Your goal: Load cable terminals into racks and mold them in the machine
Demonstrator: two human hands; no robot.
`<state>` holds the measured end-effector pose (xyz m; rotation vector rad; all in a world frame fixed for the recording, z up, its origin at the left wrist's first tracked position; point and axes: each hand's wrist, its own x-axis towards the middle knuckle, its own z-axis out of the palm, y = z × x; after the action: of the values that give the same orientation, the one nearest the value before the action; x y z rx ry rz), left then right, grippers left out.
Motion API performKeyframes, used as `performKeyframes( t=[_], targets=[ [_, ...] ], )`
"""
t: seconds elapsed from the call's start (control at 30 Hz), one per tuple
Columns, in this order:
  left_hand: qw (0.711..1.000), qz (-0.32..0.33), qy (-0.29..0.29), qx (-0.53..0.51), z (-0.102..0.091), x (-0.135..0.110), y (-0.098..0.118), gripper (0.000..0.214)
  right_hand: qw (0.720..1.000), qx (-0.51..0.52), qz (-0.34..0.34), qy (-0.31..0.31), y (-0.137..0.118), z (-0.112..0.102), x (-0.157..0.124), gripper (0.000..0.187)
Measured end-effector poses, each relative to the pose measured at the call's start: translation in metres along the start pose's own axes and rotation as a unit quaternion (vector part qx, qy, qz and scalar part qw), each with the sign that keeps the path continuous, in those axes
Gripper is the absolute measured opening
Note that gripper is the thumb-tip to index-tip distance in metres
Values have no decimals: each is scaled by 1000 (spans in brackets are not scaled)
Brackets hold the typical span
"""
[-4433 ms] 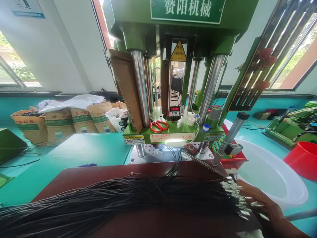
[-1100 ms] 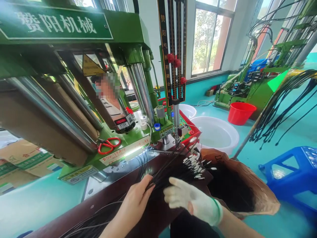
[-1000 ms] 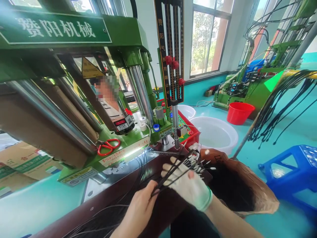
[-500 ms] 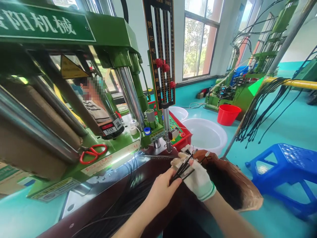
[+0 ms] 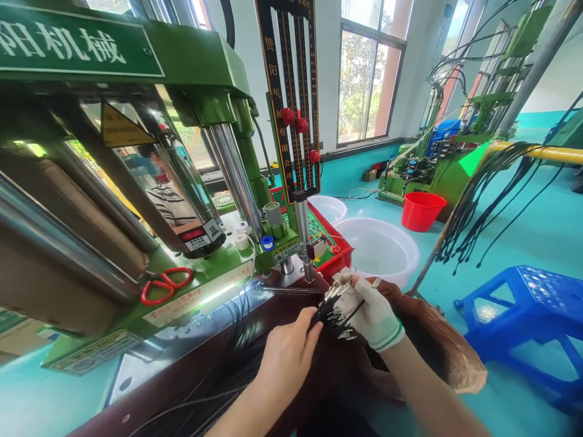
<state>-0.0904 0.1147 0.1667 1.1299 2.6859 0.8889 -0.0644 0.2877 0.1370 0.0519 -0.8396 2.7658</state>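
My bare left hand (image 5: 288, 347) is closed round a bundle of short black cables (image 5: 327, 314), their ends fanned out and some tipped with shiny metal. Beside it, my right hand (image 5: 377, 315), in a white glove with a green cuff, has its fingers closed at the bundle's far end. One black cable slants down from the gloved fingers, apart from the others. Long black cables (image 5: 214, 394) lie on the dark red tabletop (image 5: 182, 352) at my left. An open brown bag (image 5: 460, 346) stands beneath and right of the glove, its inside dark.
A green press (image 5: 200, 67) rises at left, with red-handled scissors (image 5: 166, 285) on its bed. White tubs (image 5: 387, 243), a red bucket (image 5: 422, 210) and a blue stool (image 5: 523, 321) stand on the floor. More black cables (image 5: 473, 206) hang from a yellow bar. A person appears behind the press.
The bundle has turned, so its fanned, metal-tipped ends now show between my hands. My left hand has shifted slightly left and down, and the gloved fingers have closed in more.
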Motion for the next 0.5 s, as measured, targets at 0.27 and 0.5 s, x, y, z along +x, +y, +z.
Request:
performKeyframes(
  t=[0.27,0.5],
  targets=[
    [1000,-15,-1,22,-13,20,18,25,995,-40,-75,49,10,-7,-10,12],
    [987,-12,-112,-118,12,41,30,20,987,-59,-97,114,7,-17,-10,15]
  ],
)
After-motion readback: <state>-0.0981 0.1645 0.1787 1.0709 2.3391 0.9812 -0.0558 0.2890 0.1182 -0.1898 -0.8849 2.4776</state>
